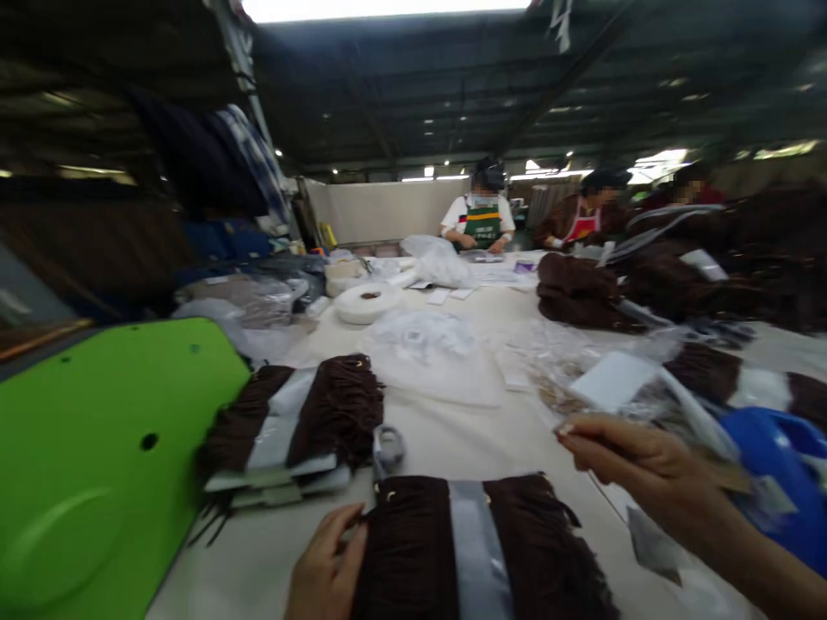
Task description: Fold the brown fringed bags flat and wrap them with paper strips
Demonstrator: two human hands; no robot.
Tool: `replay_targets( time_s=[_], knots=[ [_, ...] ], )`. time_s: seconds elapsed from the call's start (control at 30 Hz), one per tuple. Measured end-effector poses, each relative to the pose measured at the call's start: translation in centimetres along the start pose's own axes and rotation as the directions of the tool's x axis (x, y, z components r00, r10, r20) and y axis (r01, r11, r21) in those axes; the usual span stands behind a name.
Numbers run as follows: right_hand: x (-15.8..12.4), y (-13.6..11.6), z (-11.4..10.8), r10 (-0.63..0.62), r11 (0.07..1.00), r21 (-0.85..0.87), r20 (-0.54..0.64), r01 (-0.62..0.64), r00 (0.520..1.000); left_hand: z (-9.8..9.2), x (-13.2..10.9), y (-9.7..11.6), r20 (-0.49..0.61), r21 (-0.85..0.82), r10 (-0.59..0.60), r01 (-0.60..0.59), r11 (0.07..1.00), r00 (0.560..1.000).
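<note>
In front of me a dark brown fringed fabric bundle (413, 542) lies on the table, with a shiny grey band across its middle and small metal eyelets on its upper edge. My left hand (329, 560) is closed at the bundle's left edge, thumb and fingers on the fabric. My right hand (646, 461) is raised to the right of the bundle, apart from it, its fingertips pinched together; what is between them is too small to make out. Scissors (388, 448) with grey handles lie just beyond the bundle. A similar banded brown stack (342, 405) sits to the left, with pale cards beneath it.
A green board (96, 430) stands at the left. Further back are a white tape roll (368, 303), clear plastic bags (432, 344) and brown bundles (575, 288). A blue plastic container (775, 465) is at the right. Co-workers (481, 220) are across the table.
</note>
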State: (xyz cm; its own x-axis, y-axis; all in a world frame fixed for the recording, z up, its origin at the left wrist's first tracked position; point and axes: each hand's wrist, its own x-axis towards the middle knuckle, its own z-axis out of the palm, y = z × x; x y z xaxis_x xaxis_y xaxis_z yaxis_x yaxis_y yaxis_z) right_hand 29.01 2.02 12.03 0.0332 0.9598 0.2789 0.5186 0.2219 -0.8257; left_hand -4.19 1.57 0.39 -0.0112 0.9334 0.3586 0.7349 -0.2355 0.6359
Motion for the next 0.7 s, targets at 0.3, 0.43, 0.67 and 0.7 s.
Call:
replay_targets(
  time_s=[0.3,0.43,0.67,0.7],
  knots=[
    [4.6,-1.1,13.3,-0.092,0.946,-0.204,0.574,0.251,0.814,2.8,7.9,2.2,0.268,0.175,-0.471,0.438,0.882,0.841],
    [6.3,-0.8,15.9,-0.074,0.904,-0.271,0.660,0.329,0.747,3.4,9.0,1.0,0.323,0.135,-0.511,0.495,0.858,0.797],
    [7.3,0.9,18.3,-0.010,0.966,-0.160,0.763,0.204,0.646,4.5,8.7,-0.3,0.409,-0.005,-0.563,0.619,0.785,0.718],
    [7.3,1.1,18.4,0.023,0.972,-0.166,0.773,0.167,0.634,4.5,8.7,-0.2,0.416,-0.018,-0.562,0.624,0.781,0.715]
  ],
)
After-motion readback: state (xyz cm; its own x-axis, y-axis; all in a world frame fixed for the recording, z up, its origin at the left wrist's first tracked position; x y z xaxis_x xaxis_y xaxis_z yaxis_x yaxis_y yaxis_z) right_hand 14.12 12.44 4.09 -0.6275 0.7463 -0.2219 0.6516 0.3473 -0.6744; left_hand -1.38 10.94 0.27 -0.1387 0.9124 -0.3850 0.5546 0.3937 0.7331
